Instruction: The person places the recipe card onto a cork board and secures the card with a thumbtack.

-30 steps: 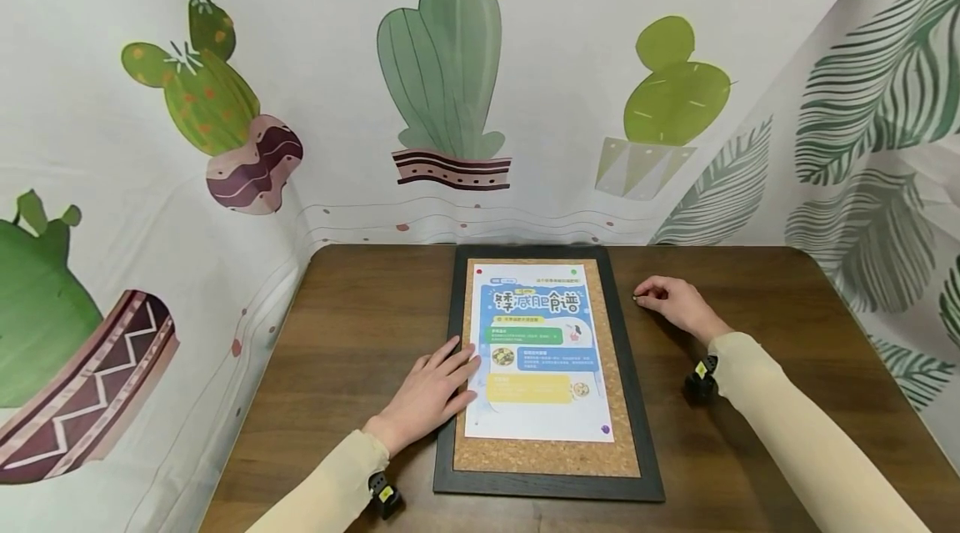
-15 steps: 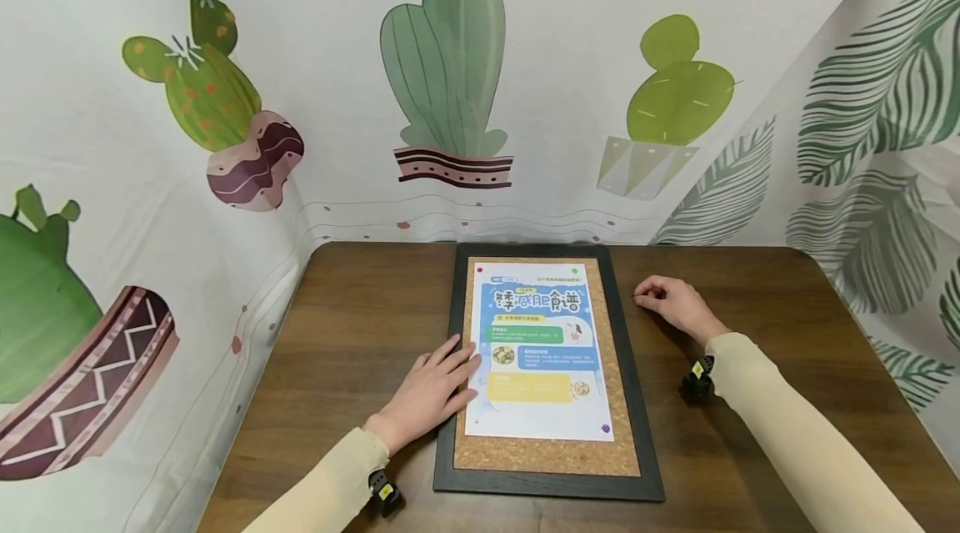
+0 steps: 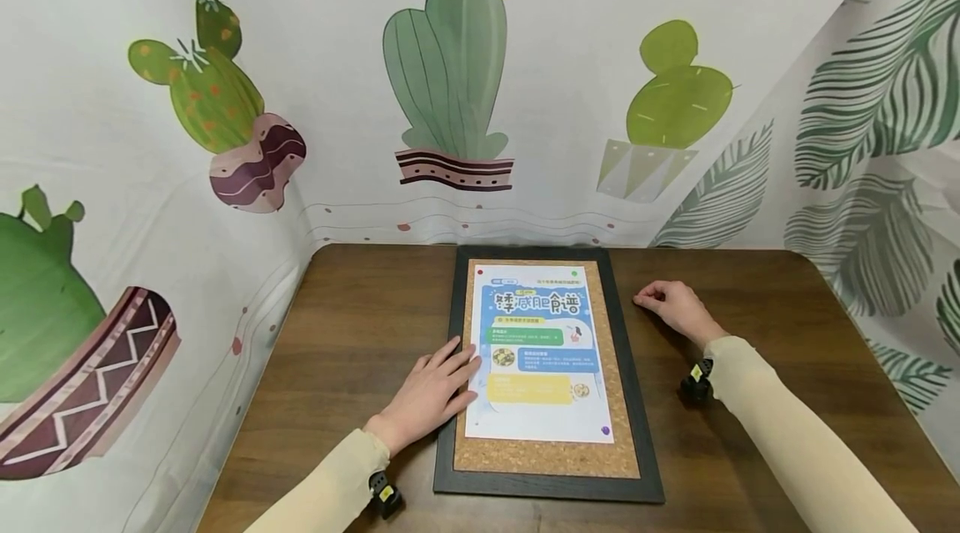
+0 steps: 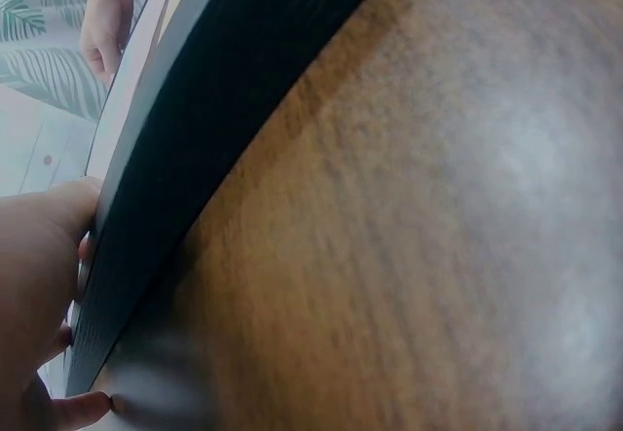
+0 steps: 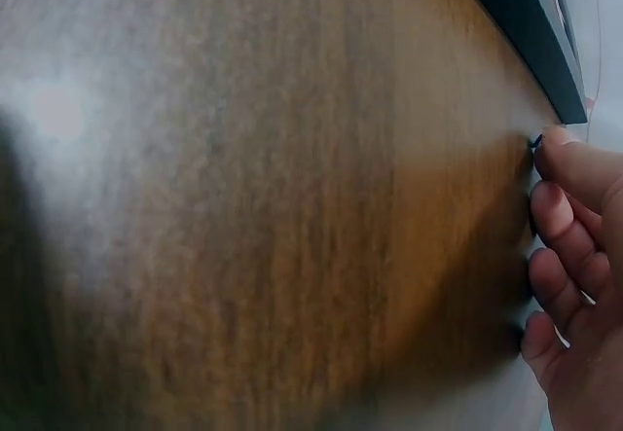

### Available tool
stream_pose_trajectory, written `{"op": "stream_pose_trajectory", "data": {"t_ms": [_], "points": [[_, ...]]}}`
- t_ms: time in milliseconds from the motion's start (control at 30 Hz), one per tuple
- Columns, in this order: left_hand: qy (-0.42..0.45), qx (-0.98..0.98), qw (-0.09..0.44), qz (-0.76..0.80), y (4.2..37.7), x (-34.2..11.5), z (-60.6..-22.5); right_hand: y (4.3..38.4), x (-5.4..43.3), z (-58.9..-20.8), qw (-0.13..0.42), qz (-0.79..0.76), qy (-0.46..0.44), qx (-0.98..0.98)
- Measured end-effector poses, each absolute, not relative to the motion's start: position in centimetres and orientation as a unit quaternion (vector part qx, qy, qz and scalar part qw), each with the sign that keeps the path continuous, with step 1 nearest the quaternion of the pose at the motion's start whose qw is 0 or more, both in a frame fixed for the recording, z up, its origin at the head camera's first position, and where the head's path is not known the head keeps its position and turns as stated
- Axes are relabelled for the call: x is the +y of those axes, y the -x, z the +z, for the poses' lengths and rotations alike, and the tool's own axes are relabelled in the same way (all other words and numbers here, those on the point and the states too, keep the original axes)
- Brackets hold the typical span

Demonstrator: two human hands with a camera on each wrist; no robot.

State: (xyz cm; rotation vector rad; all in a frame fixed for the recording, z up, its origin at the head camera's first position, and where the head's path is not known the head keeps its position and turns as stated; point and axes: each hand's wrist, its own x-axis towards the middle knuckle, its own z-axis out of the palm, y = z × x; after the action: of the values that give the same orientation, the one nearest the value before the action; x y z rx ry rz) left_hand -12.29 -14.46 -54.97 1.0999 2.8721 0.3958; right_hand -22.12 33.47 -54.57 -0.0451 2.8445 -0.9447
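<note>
A printed sheet (image 3: 536, 424) lies on a corkboard (image 3: 547, 458) in a black frame (image 3: 651, 433). Round pushpins mark three of its corners: a red pushpin (image 3: 480, 272), a green pushpin (image 3: 574, 273) and a purple pushpin (image 3: 605, 430). My left hand (image 3: 423, 395) rests across the frame's left side, fingers spread, fingertips on the sheet's edge. Right of the board, my right hand (image 3: 678, 312) is down at the table with thumb and forefinger together. At their tips the right wrist view shows a small dark blue pin (image 5: 536, 141), mostly hidden by the thumb.
The board lies on a brown wooden table (image 3: 360, 308), its top close to the table's back edge. Behind hangs a white cloth (image 3: 555, 99) printed with cacti and leaves. Both wrists carry small black cameras.
My right thumb and forefinger have closed over a tiny thing that showed at their tips a second ago. The left hand and the board stay where they were.
</note>
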Motion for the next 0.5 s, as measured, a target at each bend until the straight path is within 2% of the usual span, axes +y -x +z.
{"op": "stream_pose_trajectory", "data": {"t_ms": [500], "points": [[-0.359, 0.925, 0.016, 0.125, 12.29, -14.5, -55.03, 21.91, 33.59, -54.39, 0.053, -0.314, 0.034, 0.947]]}}
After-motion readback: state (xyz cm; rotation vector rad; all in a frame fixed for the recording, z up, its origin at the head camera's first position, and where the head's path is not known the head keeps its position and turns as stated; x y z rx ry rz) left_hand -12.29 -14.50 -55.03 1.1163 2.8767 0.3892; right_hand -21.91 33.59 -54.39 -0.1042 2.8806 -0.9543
